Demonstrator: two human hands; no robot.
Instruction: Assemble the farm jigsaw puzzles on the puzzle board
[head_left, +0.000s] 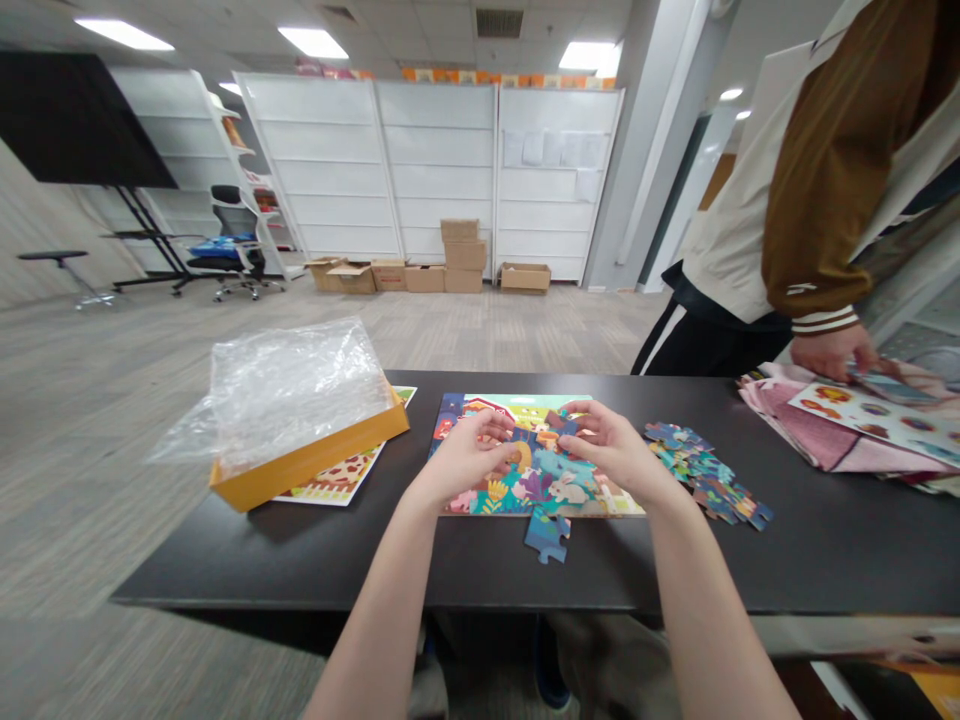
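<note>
In a white-shelved office room with a carpeted floor, a black-topped table (840,555) holds a partly assembled children's jigsaw puzzle (540,495) showing a bright farm scene with a rabbit and flowers, set near the table's middle directly in front of the person. White shelving units (439,170) line the far wall, with cardboard boxes (463,258) stacked at their foot and a black office chair (232,250) off to the left. At the right, a co-worker in a brown-and-cream jacket (832,170) stands at the table's far edge, with one hand (832,352) on a pile of pink-and-white printed sheets (840,425). Left of the puzzle, a yellow box lid (307,465) carrying a clear plastic bag (292,390) rests on a printed puzzle sheet (337,480). The person's left hand (469,455) and right hand (611,450) curve inward over the puzzle, fingertips closing toward each other around pieces at its centre; whether either hand pinches a piece cannot be told. A cluster of loose puzzle pieces (701,470) lies just right of the puzzle, and a single blue piece (546,535) lies just below its near edge.
</note>
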